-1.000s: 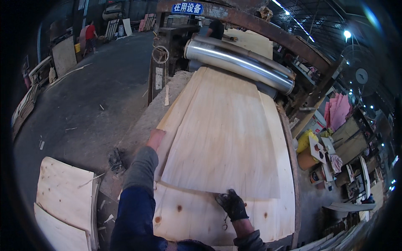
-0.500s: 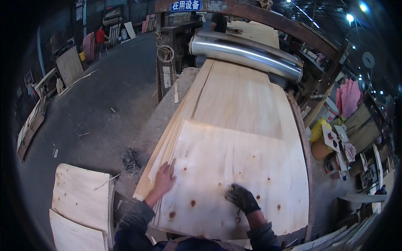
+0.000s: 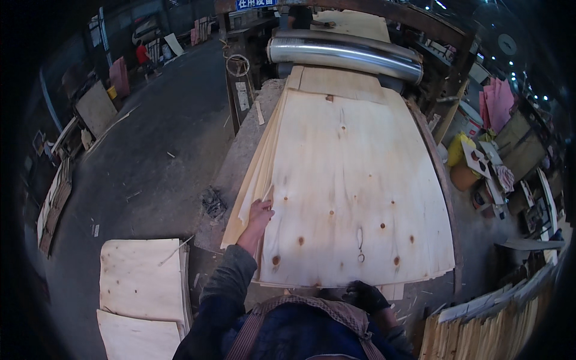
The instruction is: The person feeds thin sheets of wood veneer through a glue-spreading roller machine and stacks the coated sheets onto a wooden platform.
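Note:
A large pale veneer sheet (image 3: 360, 162) with several dark knots lies on top of a stack before me. At the stack's left side my left hand (image 3: 261, 214), bare, has its fingers curled round the sheet's edge. Layered sheet edges (image 3: 259, 174) fan out beside it. My right hand (image 3: 365, 297), in a dark glove, is low at the near edge of the stack, close to my body. Its fingers are bent but too dark to make out against my clothing. Beyond the stack's far end lies a shiny metal roller (image 3: 345, 57).
A rusty frame rail (image 3: 441, 162) borders the stack's right side. More veneer sheets (image 3: 141, 276) are piled at lower left. Upright wood sheets (image 3: 486, 327) stand at lower right. A person (image 3: 300, 18) is behind the roller; another in red (image 3: 142, 55) is far left.
The knotted top sheet has moved forward, toward the roller, covering more of the stack. My right hand has drawn back from its surface to the near edge. The view has shifted.

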A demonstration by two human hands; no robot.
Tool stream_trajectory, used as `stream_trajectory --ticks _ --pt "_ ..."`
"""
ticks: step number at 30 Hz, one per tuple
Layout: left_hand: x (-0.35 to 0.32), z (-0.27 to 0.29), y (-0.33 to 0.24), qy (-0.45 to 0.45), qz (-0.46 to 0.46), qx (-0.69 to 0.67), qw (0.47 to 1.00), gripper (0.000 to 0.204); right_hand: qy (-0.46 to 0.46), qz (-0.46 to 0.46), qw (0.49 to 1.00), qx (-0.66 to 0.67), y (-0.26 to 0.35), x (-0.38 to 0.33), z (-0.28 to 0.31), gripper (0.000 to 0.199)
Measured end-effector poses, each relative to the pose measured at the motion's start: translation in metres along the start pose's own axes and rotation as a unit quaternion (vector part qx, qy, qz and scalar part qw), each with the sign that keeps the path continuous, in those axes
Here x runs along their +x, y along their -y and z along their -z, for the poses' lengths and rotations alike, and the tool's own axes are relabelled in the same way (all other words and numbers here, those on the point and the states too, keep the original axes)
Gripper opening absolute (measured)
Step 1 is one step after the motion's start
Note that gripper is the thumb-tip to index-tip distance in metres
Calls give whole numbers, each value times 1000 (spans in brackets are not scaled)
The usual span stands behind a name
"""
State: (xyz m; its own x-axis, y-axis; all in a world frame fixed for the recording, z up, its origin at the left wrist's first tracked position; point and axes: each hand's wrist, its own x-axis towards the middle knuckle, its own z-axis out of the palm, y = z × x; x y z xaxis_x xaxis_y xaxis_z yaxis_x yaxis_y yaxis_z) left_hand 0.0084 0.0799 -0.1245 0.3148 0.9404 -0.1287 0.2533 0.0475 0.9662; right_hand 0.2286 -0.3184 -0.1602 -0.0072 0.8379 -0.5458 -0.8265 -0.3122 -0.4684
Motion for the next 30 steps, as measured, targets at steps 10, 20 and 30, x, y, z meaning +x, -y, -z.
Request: stream_trajectory --ticks 10,20,30 --pt "-8 -3 -50 26 -62 -164 984 51 -62 -17 997 41 0 -21 -42 29" --pt "12 45 -120 32 -12 -201 979 53 -52 105 990 76 45 14 -112 27" --pt "-107 -7 1 -23 -144 440 886 69 133 208 967 65 156 224 -83 30"
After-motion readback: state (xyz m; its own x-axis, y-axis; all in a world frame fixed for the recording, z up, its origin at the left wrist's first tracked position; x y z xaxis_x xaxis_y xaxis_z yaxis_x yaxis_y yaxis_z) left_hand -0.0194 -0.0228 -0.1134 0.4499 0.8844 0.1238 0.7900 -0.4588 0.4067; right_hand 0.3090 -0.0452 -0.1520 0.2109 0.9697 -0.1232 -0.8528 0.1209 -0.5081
